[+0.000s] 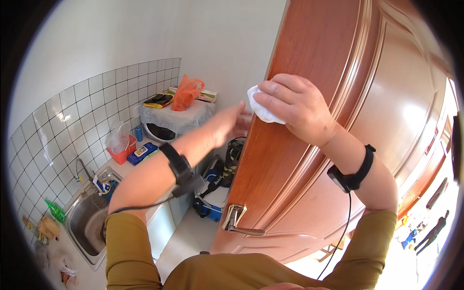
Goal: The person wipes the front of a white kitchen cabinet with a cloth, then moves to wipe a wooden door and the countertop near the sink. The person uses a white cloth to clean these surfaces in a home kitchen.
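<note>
A white cloth (264, 108) lies folded under the fingers of my right hand (295, 105), which presses it over the free edge of a reddish-brown wooden door (308, 40). My left hand (239, 119) is blurred and reaches to the far side of the same door edge, left of the cloth; its fingers look spread, and their tips are partly hidden by the door. I see nothing held in it. Below both hands, a metal lever handle (246, 230) with bands looped around its base is fixed to the door. Each forearm wears a black strap with a small device and a cable.
At left, a counter holds a stainless-steel sink (72, 214), a green bottle (55, 210), a red basket (123, 152) and a blue wipes pack (142, 153). An orange plastic bag (186, 93) sits on a cloth-covered appliance (195, 116). Bags and a blue-and-white box (214, 197) stand behind the door.
</note>
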{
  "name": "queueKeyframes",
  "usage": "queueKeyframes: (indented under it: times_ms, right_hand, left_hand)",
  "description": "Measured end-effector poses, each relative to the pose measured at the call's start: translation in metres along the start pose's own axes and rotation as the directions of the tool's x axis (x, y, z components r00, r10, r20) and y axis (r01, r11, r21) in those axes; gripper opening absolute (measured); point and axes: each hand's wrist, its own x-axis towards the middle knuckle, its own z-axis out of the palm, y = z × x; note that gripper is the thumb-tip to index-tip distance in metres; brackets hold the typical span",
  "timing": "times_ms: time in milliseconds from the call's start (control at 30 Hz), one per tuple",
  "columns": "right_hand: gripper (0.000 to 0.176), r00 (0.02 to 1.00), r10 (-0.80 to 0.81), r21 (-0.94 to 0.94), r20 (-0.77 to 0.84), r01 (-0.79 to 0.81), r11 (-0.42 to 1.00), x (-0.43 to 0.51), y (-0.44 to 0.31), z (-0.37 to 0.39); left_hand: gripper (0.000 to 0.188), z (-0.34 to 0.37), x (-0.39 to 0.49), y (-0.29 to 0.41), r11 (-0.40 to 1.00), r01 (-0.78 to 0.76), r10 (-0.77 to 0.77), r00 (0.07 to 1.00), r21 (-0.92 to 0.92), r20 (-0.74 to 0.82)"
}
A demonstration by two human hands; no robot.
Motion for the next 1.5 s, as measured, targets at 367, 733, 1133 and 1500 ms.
queueKeyframes:
  times_ms: [367,733,1133,1500]
  right_hand:
    - [0.029,0.956,0.090,-0.191,-0.280,-0.148,0.970,0.085,0.123,-0.049]
    - [0.030,0.976,0.179,-0.132,-0.121,-0.194,0.972,0.072,0.101,-0.034]
    - [0.031,0.943,0.085,0.110,0.321,-0.127,0.986,-0.030,-0.064,0.040]
    - [0.051,0.982,0.189,-0.251,-0.018,-0.187,0.950,0.062,0.096,-0.021]
  left_hand:
    - [0.048,0.021,-0.020,-0.061,0.980,0.043,-0.022,0.994,-0.194,0.106]
    - [0.059,0.018,-0.025,-0.067,0.989,0.016,0.004,0.990,-0.146,0.138]
    - [0.045,0.020,-0.037,-0.074,0.988,-0.150,0.152,0.987,-0.044,0.046]
    - [0.051,0.013,-0.030,-0.072,0.993,-0.042,0.062,0.980,-0.107,0.190]
